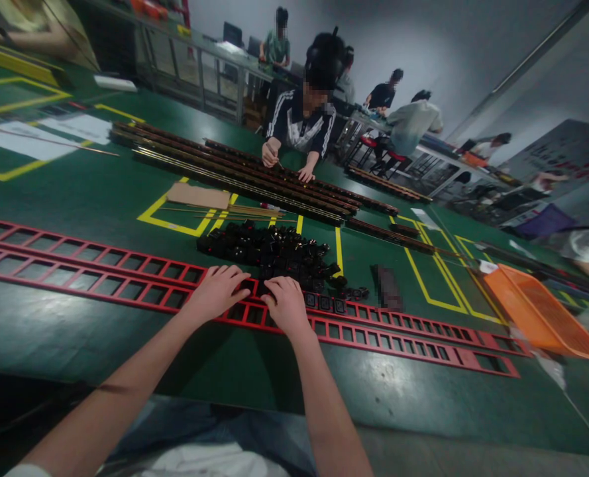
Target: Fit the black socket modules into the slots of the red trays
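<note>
Two long red slotted frames (125, 285) lie side by side across the green table. My left hand (219, 290) rests over the rear frame with its fingers bent and thumb near the fingertips; whatever is between them is hard to make out. Close beside it, my right hand (285, 301) is curled over the same frame, its fingertips on a small black part (262, 287). To the right of that hand, several black square socket modules (325, 303) sit in the rear frame's slots. A loose pile of similar black modules (274, 248) lies just behind both hands.
Behind the pile are thin strips (229, 212), a piece of cardboard (199, 196) and long dark rails (244, 169). A co-worker (301, 126) leans over the rails with both hands on them. An orange basket (547, 311) stands at the right, near a dark block (387, 287).
</note>
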The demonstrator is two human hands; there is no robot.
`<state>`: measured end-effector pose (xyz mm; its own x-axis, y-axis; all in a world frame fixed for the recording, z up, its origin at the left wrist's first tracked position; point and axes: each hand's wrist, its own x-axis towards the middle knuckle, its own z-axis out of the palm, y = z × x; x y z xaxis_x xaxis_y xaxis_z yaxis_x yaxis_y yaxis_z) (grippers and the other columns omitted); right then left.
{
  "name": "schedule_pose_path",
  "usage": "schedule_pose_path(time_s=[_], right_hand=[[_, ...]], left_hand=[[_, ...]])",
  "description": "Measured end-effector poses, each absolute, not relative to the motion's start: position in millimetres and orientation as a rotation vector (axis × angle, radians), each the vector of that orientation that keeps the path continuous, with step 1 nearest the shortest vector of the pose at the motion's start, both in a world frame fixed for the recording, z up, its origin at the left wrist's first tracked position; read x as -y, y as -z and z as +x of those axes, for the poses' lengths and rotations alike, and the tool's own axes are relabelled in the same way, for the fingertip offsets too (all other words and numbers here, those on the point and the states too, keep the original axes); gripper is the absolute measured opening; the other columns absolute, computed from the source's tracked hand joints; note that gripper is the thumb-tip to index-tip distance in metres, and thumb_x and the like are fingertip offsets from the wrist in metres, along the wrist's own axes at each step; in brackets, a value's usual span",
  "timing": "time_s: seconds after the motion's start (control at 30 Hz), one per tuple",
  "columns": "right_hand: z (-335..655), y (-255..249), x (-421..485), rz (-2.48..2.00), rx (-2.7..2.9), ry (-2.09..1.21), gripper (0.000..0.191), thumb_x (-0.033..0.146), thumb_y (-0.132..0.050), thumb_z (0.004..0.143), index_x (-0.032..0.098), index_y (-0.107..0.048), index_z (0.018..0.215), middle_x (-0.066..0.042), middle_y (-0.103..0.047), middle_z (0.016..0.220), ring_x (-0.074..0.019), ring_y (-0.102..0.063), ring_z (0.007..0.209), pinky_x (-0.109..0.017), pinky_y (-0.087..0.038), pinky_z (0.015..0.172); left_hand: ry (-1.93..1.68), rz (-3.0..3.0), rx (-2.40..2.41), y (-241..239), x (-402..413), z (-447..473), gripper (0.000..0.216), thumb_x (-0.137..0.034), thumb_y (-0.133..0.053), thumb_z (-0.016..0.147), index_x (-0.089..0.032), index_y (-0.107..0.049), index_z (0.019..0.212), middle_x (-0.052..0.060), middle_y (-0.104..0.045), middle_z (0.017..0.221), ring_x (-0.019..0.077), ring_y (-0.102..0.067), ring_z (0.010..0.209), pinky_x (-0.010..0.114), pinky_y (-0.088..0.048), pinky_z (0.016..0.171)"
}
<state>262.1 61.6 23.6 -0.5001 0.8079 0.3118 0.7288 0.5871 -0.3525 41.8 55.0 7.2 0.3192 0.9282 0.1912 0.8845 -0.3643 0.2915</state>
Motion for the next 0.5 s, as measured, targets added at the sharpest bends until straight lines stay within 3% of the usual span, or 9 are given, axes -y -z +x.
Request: schedule_pose_path(time_s=[0.13, 0.33, 0.5], right_hand=[[258.9, -24.9, -57.8, -1.251, 2.366, -0.224, 0.029, 0.021, -0.066, 0.091, 0.019, -0.067, 0.121, -0.008, -0.067, 0.115, -0.024, -0.054, 0.112, -0.043, -0.039, 0.108], [256.8, -28.7, -58.2, -1.276, 2.376, -0.24, 0.025, 0.021, -0.065, 0.092, 0.02, -0.07, 0.116, -0.007, -0.068, 0.11, -0.0236, -0.055, 0.108, -0.042, -0.04, 0.106], [256.7, -25.9, -56.4, -1.287, 2.346, -0.224, 0.028, 0.023, -0.067, 0.09, 0.02, -0.069, 0.118, -0.006, -0.068, 0.112, -0.0225, -0.054, 0.113, -0.044, -0.03, 0.116]], left_hand=[[-0.465, 2.43, -1.694, -8.7, -54.8, 41.9, 0.039, -0.044, -0.053, 0.098, -0.023, -0.062, 0.129, 0.009, -0.066, 0.118, 0.0268, -0.058, 0.107, 0.042, -0.037, 0.092], [-0.443, 2.43, -1.695, -8.8, -55.3, 42.0, 0.041, -0.045, -0.05, 0.098, -0.021, -0.062, 0.13, 0.009, -0.066, 0.119, 0.0268, -0.058, 0.107, 0.043, -0.037, 0.092], [-0.472, 2.412, -1.692, -7.7, -55.6, 41.9, 0.04, -0.045, -0.05, 0.098, -0.023, -0.062, 0.129, 0.009, -0.066, 0.119, 0.0275, -0.058, 0.108, 0.043, -0.037, 0.094]])
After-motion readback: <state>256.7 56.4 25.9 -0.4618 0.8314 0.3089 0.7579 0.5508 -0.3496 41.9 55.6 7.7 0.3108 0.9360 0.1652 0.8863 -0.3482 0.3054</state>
